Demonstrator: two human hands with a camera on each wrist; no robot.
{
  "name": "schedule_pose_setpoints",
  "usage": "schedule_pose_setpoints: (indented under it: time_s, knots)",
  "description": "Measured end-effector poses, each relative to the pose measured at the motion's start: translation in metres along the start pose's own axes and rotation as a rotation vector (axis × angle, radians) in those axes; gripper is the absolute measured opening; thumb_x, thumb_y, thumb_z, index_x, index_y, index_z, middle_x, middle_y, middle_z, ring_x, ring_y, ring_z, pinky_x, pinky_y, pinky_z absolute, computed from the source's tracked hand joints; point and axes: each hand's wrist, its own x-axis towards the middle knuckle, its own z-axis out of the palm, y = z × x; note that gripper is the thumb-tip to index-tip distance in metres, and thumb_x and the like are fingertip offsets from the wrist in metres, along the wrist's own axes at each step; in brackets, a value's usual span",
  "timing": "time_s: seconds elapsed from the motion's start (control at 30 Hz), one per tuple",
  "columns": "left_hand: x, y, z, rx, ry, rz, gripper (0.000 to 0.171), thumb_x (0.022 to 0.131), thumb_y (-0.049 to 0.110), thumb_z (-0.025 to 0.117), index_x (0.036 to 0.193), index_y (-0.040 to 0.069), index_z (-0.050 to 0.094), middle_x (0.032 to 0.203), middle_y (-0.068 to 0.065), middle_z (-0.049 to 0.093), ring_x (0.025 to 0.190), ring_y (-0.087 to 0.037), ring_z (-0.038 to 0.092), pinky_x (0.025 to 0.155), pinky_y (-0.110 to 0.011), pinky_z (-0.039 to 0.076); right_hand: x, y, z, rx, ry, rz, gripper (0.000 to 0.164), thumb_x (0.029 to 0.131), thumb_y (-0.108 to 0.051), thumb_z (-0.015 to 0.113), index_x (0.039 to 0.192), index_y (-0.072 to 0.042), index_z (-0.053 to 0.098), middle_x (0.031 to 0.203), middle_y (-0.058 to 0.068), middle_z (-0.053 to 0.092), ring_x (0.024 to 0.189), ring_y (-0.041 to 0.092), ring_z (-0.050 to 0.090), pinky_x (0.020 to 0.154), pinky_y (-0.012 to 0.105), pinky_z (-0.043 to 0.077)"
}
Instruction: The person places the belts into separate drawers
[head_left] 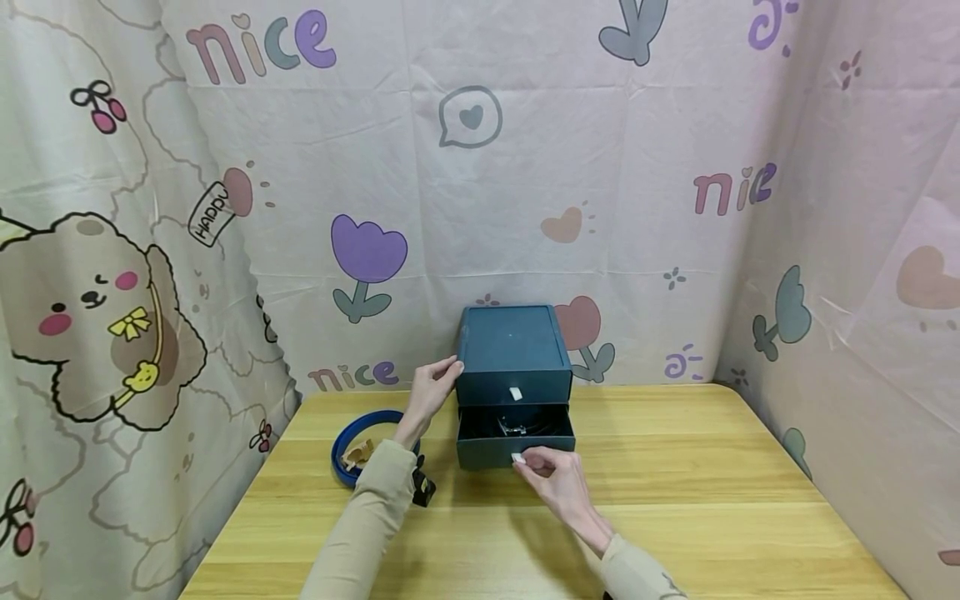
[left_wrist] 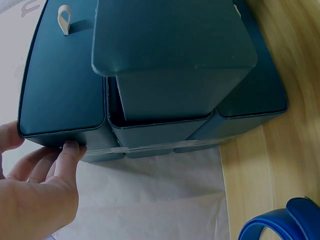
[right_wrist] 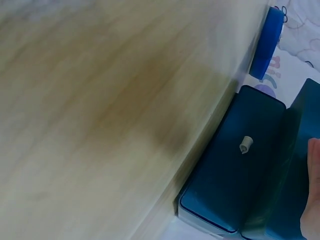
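A dark teal drawer box (head_left: 513, 337) stands at the table's back. Its middle drawer (head_left: 491, 450) is pulled out, with a dark item bearing a shiny metallic part (head_left: 512, 427) inside; its kind is unclear. With thumb and fingers, my right hand (head_left: 553, 483) pinches the white pull tab (head_left: 518, 458) on that drawer; only part of this hand (right_wrist: 312, 190) shows in the right wrist view. My left hand (head_left: 429, 396) holds the box's upper left edge. In the left wrist view, the fingertips of that hand (left_wrist: 45, 195) press the side beside the top drawer (left_wrist: 62, 80).
Left of the box lies a coiled blue belt (head_left: 341, 437), with a tan item (head_left: 357, 454) inside the loop. A small black object (head_left: 423, 487) is beside my left forearm. Patterned cloth (head_left: 487, 192) hangs behind the wooden table (head_left: 675, 467) and along both sides.
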Motion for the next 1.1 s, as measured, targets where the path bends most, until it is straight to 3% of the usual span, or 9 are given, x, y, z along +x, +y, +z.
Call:
schedule_pose_setpoints:
  time_s: [0.3,1.1]
  knots:
    - [0.000,0.000,0.000,-0.002,0.002,0.002,0.046,0.103,0.023,0.057,0.143,0.000,0.054,0.147,-0.022,0.055,0.135,-0.036,0.054,0.111,-0.049,0.047,0.002,0.003,0.004,-0.006,0.019,0.060,0.012,0.077,0.001,0.084,0.084,-0.007,0.077,0.078,0.004,0.078,0.068,0.010,0.072,0.067,0.020,0.061]
    - [-0.002,0.001,-0.001,-0.005,-0.001,0.003,0.050,0.103,0.026,0.058,0.145,-0.001,0.052,0.147,-0.024,0.054,0.136,-0.038,0.053,0.111,-0.051,0.046,0.010,0.013,0.013,-0.010,0.075,0.105,0.010,0.078,-0.003,0.084,0.084,-0.007,0.078,0.079,0.004,0.078,0.068,0.003,0.070,0.066,0.014,0.058]
